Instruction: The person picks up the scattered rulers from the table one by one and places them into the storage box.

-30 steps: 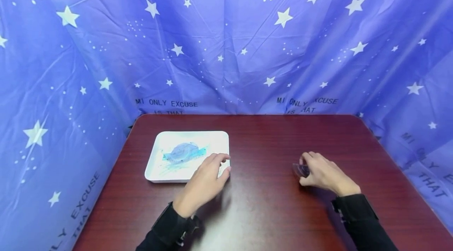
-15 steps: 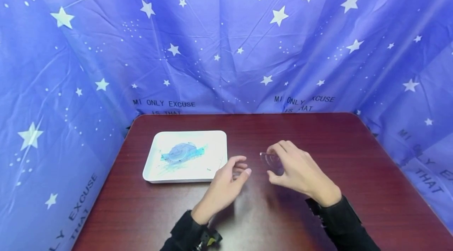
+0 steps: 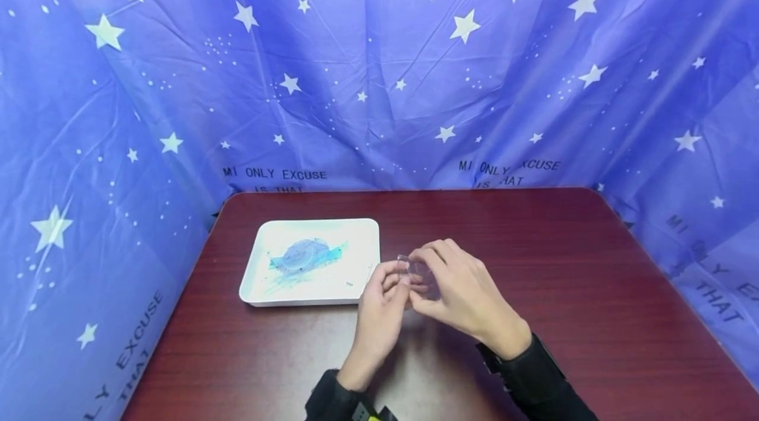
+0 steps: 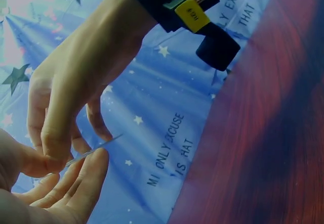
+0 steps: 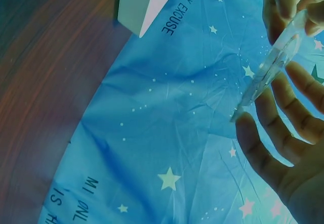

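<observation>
A thin, clear plastic piece [image 3: 420,269] with curved ridges is held between both hands above the table, to the right of the tray. My left hand [image 3: 379,319] pinches its near-left edge between thumb and fingers. On the opposite side, my right hand [image 3: 471,292] grips it with curled fingers and thumb. Seen from the right wrist, the plastic piece [image 5: 276,57] stands nearly edge-on and tilted, with ridges on its face. The left wrist view shows only a narrow edge of it, mostly hidden behind fingers.
A white tray [image 3: 252,289] sits on the dark red wooden table [image 3: 534,230], just left of the hands. A round translucent shape over a blue smear [image 3: 332,253] lies in it. A blue star-patterned curtain [image 3: 379,78] hangs around the table.
My right hand has brought the clear plastic piece leftward from the table's right side. My left hand has moved right, away from the tray, and now pinches the piece too.
</observation>
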Demonstrator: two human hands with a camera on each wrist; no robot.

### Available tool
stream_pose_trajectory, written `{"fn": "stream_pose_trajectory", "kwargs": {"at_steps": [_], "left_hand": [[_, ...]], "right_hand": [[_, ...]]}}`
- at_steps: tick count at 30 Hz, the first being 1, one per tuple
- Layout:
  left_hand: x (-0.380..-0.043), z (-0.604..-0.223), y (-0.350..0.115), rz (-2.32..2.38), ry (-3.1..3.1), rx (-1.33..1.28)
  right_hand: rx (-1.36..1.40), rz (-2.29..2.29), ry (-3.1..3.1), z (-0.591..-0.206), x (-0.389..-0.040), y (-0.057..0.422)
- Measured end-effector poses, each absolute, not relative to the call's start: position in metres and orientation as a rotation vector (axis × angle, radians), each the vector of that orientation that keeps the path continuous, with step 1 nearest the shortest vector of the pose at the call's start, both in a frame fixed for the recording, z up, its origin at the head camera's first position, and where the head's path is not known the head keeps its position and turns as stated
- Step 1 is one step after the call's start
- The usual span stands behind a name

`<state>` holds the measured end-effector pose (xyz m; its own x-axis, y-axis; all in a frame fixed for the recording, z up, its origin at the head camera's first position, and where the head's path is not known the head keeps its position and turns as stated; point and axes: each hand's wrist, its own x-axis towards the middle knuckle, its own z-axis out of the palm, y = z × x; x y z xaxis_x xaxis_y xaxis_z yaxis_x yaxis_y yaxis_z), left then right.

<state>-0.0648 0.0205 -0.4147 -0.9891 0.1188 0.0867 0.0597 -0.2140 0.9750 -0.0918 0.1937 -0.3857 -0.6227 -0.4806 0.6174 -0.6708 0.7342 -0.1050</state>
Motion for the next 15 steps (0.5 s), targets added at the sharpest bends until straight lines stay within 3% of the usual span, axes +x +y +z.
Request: {"fn": "stream_pose_trajectory", "kwargs": {"at_steps": [15], "left_hand": [[-0.090,-0.411,-0.025,2.139,2.378,0.162]], "right_hand": [[0.847,0.586,-2.434,-0.386,-0.091,0.221]]}}
